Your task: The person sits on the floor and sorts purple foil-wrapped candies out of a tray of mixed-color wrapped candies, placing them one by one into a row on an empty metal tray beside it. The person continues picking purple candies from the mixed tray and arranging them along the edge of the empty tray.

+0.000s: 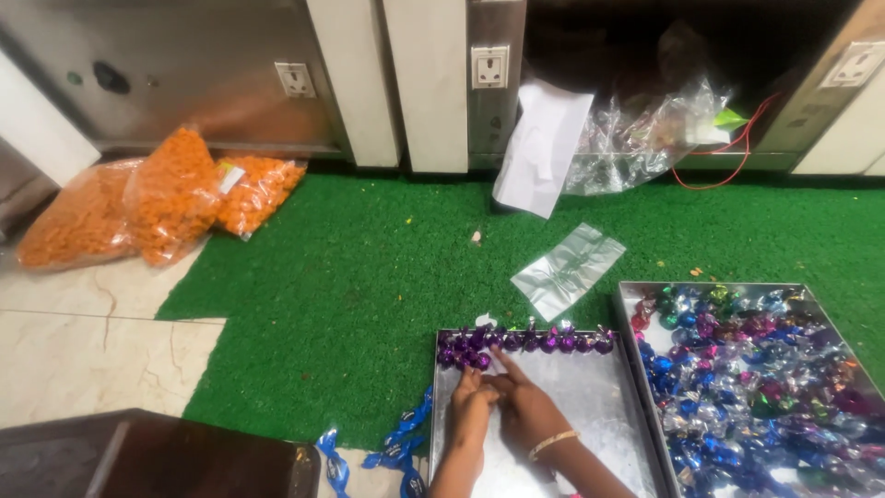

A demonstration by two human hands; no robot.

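Resting on a steel tray (590,397), left hand (470,412) and right hand (525,406) meet, fingers curled, grip contents unclear, purple wrapped candies (516,341) at 12 o'clock, mixed candy tray (636,304) at 3 o'clock.

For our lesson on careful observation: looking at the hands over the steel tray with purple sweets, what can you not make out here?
Head view:
- Left hand and right hand: overlapping fingers hide their grip.
- Flat steel tray: near end cut off by the bottom edge.
- Second steel tray of mixed foil-wrapped sweets: cut off at the right corner.
- Blue foil wrappers: partly cut off below.
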